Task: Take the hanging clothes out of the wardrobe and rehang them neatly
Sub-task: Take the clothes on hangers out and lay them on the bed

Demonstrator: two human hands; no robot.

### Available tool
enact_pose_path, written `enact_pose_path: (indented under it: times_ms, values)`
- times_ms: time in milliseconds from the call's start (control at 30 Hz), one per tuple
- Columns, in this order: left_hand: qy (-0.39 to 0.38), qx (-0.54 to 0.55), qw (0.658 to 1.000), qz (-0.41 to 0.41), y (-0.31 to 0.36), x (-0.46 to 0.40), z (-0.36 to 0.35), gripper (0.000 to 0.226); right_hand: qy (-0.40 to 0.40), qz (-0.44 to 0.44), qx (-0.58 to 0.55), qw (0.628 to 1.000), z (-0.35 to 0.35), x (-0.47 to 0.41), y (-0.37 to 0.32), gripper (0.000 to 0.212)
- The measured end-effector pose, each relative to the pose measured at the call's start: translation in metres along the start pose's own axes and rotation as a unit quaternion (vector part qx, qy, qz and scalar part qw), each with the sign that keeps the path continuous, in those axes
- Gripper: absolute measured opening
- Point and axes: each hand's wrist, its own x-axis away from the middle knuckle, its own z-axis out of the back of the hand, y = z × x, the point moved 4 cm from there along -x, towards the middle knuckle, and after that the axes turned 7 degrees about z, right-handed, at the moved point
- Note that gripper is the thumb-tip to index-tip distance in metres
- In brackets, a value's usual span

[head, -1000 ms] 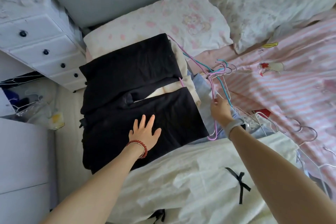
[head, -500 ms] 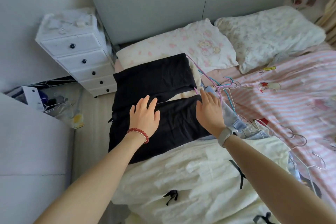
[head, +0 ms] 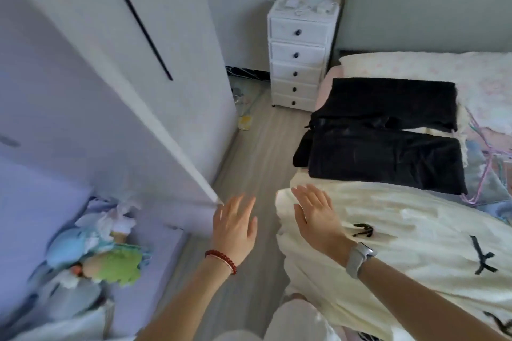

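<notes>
A pile of folded black clothes (head: 388, 152) lies on the bed's left side, with pink and blue hangers (head: 483, 158) sticking out to its right. A cream dress with black bows (head: 415, 230) is spread nearer to me. My left hand (head: 235, 225), wearing a red bead bracelet, hovers open over the floor beside the wardrobe door's (head: 110, 91) lower corner, holding nothing. My right hand (head: 318, 216), with a grey watch on the wrist, is open with straight fingers above the cream dress's left edge.
A white drawer unit (head: 297, 52) stands against the wall by the bed's headboard. The wardrobe's open door juts into the narrow wooden floor strip (head: 249, 163). Soft toys (head: 97, 252) lie low inside the wardrobe at left. A pale pillow (head: 443, 69) is behind the black clothes.
Both hands lifted off the black clothes and drew back toward me. The view swung left from the bed toward the wardrobe and floor.
</notes>
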Motion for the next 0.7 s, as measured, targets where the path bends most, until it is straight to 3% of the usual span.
enact_pose_path:
  times_ms: [133, 267, 333, 500, 700]
  values:
    - [0.076, 0.028, 0.988, 0.128, -0.100, 0.082, 0.029, 0.045, -0.022, 0.142, -0.040, 0.989, -0.033, 0.007, -0.117, 0.035]
    - [0.197, 0.055, 0.962, 0.181, -0.168, 0.159, 0.075, 0.039, -0.054, 0.279, -0.056, 0.957, -0.067, 0.012, -0.229, 0.037]
    - [0.207, 0.046, 0.943, 0.257, -0.206, 0.195, 0.091, 0.042, -0.082, 0.332, -0.074, 0.937, -0.082, 0.014, -0.281, 0.036]
    - [0.267, 0.031, 0.873, 0.407, -0.294, 0.293, 0.116, 0.045, -0.107, 0.467, -0.084, 0.874, -0.114, 0.018, -0.403, 0.035]
    - [0.324, 0.014, 0.762, 0.560, -0.376, 0.384, 0.159, 0.044, -0.142, 0.556, -0.121, 0.810, -0.155, 0.012, -0.533, 0.039]
